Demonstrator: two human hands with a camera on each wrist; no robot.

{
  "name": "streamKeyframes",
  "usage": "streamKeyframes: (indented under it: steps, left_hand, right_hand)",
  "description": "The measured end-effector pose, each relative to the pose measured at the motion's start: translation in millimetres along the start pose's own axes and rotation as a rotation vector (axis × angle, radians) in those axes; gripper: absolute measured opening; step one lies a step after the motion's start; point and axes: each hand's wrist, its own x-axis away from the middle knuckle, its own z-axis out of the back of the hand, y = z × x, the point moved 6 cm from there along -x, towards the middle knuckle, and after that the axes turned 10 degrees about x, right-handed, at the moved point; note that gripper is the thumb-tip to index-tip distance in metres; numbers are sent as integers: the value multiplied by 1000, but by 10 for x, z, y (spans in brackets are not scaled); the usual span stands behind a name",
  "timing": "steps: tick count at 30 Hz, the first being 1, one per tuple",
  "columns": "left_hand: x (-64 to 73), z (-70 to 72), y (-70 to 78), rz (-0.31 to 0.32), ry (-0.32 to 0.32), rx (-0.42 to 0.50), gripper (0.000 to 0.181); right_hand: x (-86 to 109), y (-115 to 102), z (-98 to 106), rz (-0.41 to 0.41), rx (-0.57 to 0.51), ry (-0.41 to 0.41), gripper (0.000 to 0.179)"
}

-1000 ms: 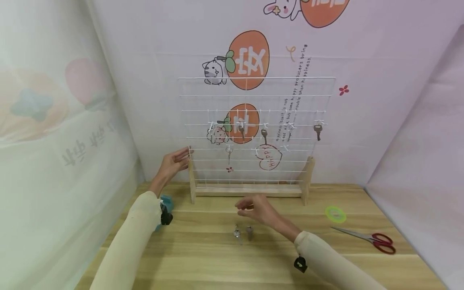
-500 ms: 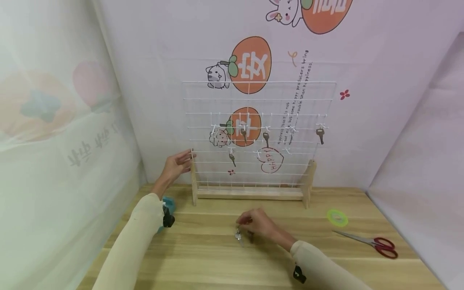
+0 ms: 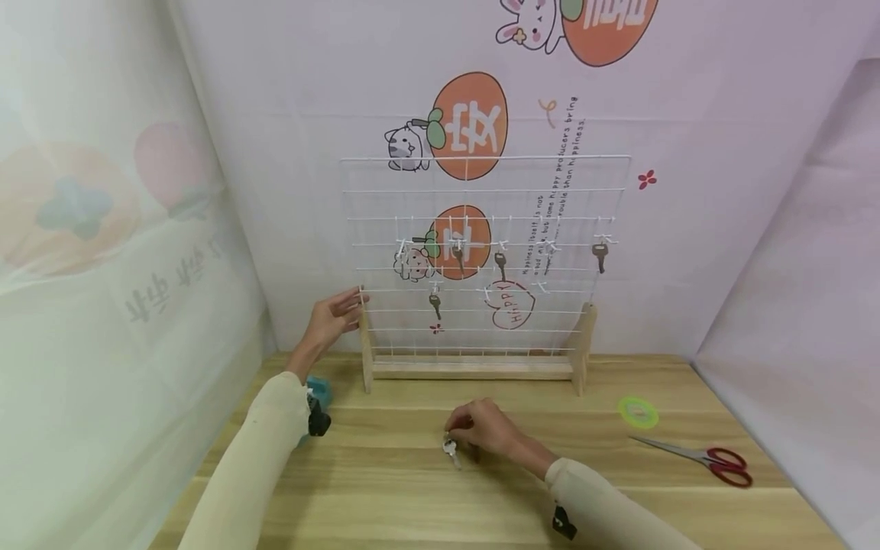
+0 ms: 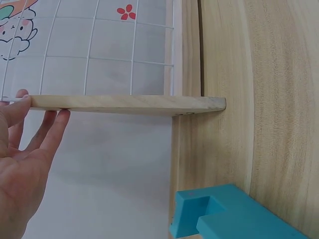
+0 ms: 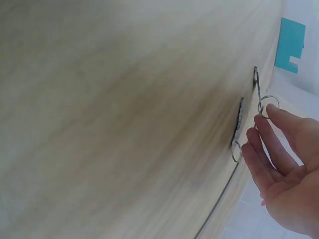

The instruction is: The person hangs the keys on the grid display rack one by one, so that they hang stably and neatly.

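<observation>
At the left side of a white wire grid rack (image 3: 474, 312), my left hand (image 3: 328, 322) holds the top of its wooden upright (image 4: 124, 102), thumb on one side and fingers on the other. My right hand (image 3: 486, 428) is low over the table and pinches the ring (image 5: 269, 106) of a silver key (image 3: 451, 452) between thumb and fingertips. The key's blade points toward the table's front. A second key (image 5: 239, 119) with a ring lies beside it, mostly hidden behind the right hand in the head view. Several keys hang from white hooks, one of them a dark key (image 3: 600, 258) at the right.
Scissors with red handles (image 3: 722, 464) lie on the wooden table (image 3: 385, 496) at the right. Behind them is a yellow-green ring-shaped item (image 3: 638, 412). A teal object (image 4: 234, 214) stands below the left forearm. Printed cloth walls (image 3: 296, 191) enclose the table.
My right hand has come down onto the keys on the table, and its fingers have closed on one key's ring. The left hand stays at the rack's upright.
</observation>
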Motion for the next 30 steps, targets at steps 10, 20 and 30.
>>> streamKeyframes:
  steps: [10, 20, 30]
  left_hand:
    - [11, -2, -20, 2, -1, 16, 54]
    - [11, 2, -22, -15, -15, 30, 54]
    - [17, 9, -25, -16, -13, 23, 55]
  right_hand:
    - [20, -38, 221, -12, 3, 52, 6]
    - [32, 28, 559, -37, 44, 85, 9]
    - [10, 148, 994, -9, 93, 173, 9]
